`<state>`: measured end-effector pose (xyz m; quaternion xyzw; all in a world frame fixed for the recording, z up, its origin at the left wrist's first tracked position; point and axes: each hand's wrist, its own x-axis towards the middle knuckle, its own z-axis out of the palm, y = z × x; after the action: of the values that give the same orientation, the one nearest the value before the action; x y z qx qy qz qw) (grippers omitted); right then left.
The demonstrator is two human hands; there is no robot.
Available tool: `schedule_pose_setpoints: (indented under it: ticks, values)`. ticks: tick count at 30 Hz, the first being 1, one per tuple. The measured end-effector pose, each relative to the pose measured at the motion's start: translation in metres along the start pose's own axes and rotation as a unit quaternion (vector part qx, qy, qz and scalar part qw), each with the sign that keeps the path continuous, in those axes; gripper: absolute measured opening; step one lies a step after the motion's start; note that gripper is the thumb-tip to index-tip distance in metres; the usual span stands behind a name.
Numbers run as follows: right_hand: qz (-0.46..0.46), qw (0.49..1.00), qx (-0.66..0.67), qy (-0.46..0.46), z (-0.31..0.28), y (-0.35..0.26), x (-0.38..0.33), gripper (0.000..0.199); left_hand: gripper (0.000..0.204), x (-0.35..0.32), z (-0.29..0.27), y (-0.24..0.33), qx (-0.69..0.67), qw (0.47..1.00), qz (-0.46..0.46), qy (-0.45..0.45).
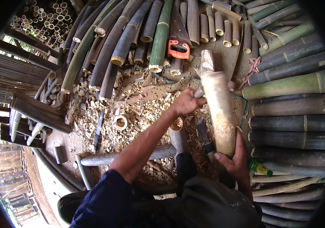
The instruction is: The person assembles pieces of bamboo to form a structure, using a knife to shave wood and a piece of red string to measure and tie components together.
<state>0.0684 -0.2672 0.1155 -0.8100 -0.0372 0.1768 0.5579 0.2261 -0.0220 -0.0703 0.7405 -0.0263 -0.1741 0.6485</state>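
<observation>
A thick, pale, scraped bamboo tube [220, 110] stands tilted in front of me, slightly blurred. My right hand [234, 155] grips its lower end, thumb across the near side. My left hand [187, 102] is closed around a short, rounded, grey-brown peg-like piece [199, 92] at the tube's upper left side. Whether that piece is a tool handle or part of the tube, I cannot tell. Behind the tube's upper end rises a rough wooden post [207, 61]. Left of the tube's lower part lies a broad-bladed knife [204, 133] with a dark band around its handle.
Wood shavings [143, 133] cover the ground. A long knife [99, 127] and a bamboo ring [120, 122] lie at left. A handsaw with an orange handle [178, 49] leans among bamboo poles [132, 32] at the back. Stacked bamboo [292, 108] and a green bottle [260, 167] are at right.
</observation>
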Motion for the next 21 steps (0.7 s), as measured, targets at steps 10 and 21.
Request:
schedule_pose_setpoints:
  ticks: [10, 21]
  values:
    - [-0.054, 0.972, 0.078, 0.214, -0.038, 0.015, 0.030, 0.098, 0.040, 0.044, 0.025, 0.014, 0.204, 0.967, 0.021, -0.150]
    - [-0.110, 0.986, -0.128, -0.013, -0.030, -0.050, 0.067, 0.103, 0.031, -0.017, 0.000, 0.038, -0.041, 0.980, 0.013, -0.192]
